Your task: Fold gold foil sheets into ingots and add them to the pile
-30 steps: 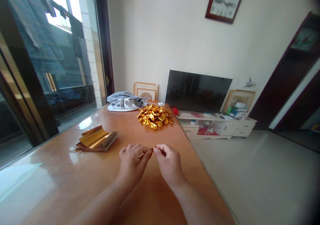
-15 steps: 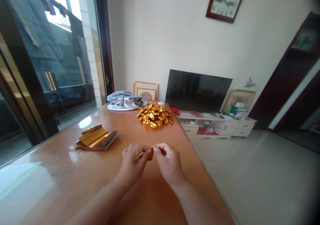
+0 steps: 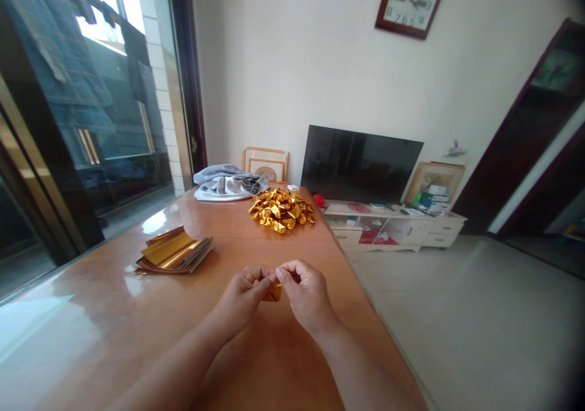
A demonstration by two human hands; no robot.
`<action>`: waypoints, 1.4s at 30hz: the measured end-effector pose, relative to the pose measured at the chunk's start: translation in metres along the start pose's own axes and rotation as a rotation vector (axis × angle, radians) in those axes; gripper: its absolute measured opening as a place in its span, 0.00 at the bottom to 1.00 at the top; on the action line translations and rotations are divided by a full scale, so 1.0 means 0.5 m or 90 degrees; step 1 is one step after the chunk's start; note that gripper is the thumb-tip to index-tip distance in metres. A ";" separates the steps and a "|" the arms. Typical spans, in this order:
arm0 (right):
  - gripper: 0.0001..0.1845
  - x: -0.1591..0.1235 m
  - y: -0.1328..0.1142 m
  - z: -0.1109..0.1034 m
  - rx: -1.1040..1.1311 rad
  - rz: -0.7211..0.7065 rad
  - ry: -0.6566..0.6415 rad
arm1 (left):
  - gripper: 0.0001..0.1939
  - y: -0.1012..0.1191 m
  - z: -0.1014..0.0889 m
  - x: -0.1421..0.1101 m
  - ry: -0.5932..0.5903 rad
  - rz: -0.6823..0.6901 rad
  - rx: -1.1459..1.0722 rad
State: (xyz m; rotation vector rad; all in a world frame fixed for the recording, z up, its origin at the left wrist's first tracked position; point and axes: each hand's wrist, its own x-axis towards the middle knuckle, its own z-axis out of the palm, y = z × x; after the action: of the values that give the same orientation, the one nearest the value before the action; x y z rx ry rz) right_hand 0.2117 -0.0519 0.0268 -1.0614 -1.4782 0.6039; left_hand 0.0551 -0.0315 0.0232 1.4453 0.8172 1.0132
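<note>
"What's the big picture for us here?"

"We're looking down a long, glossy orange-brown wooden table (image 3: 98, 313), with a black flat-screen television (image 3: 361, 164) on a low white cabinet (image 3: 388, 227) beyond its far end."

"And what's lying on the table?"

"At the far end we have a rumpled grey cloth (image 3: 228, 186). Nearer us, there's a flat stack of gold foil sheets (image 3: 173, 252) off to our left and a rounded heap of small folded gold foil pieces (image 3: 281, 210) straight ahead."

"Where are our hands?"

"Our left hand (image 3: 240, 298) and right hand (image 3: 306, 295) are close together in front of us. Their curled fingers (image 3: 260, 273) are almost closed, and the fingertips pinch a small gold foil piece (image 3: 274, 293) between them, well apart from the heap."
</note>
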 end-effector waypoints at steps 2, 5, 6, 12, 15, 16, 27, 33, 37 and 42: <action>0.12 0.001 -0.002 -0.005 0.007 0.000 -0.006 | 0.17 0.004 0.000 -0.002 -0.014 -0.009 -0.009; 0.14 0.004 0.000 -0.011 0.043 0.026 -0.014 | 0.16 0.008 0.001 -0.005 -0.039 -0.025 -0.034; 0.14 0.006 0.002 -0.012 0.058 0.039 -0.013 | 0.16 0.008 0.001 -0.005 -0.050 -0.028 -0.039; 0.16 0.009 0.006 -0.010 0.131 0.124 -0.048 | 0.17 -0.003 -0.010 0.002 -0.064 -0.030 -0.056; 0.20 0.010 0.004 -0.012 0.164 0.161 -0.080 | 0.15 -0.009 -0.026 0.005 -0.075 -0.049 -0.101; 0.21 0.010 0.004 -0.012 0.174 0.176 -0.071 | 0.15 -0.010 -0.031 0.006 -0.080 -0.060 -0.126; 0.10 0.014 0.005 -0.015 0.218 0.176 0.035 | 0.15 -0.007 -0.042 0.004 -0.109 -0.053 -0.245; 0.09 0.007 -0.005 -0.013 0.190 0.154 0.005 | 0.15 -0.010 -0.032 0.008 -0.060 -0.074 -0.153; 0.09 0.006 0.003 -0.009 0.124 0.137 0.000 | 0.16 -0.012 -0.026 0.009 -0.032 -0.044 -0.082; 0.10 0.005 0.013 -0.006 0.085 0.152 0.004 | 0.17 -0.012 -0.024 0.008 -0.009 -0.025 -0.038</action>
State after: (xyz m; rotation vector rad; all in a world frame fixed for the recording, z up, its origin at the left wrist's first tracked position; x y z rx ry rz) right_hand 0.2167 -0.0471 0.0231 -1.1411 -1.2970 0.8546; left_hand 0.0458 -0.0225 0.0177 1.3795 0.7959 0.9888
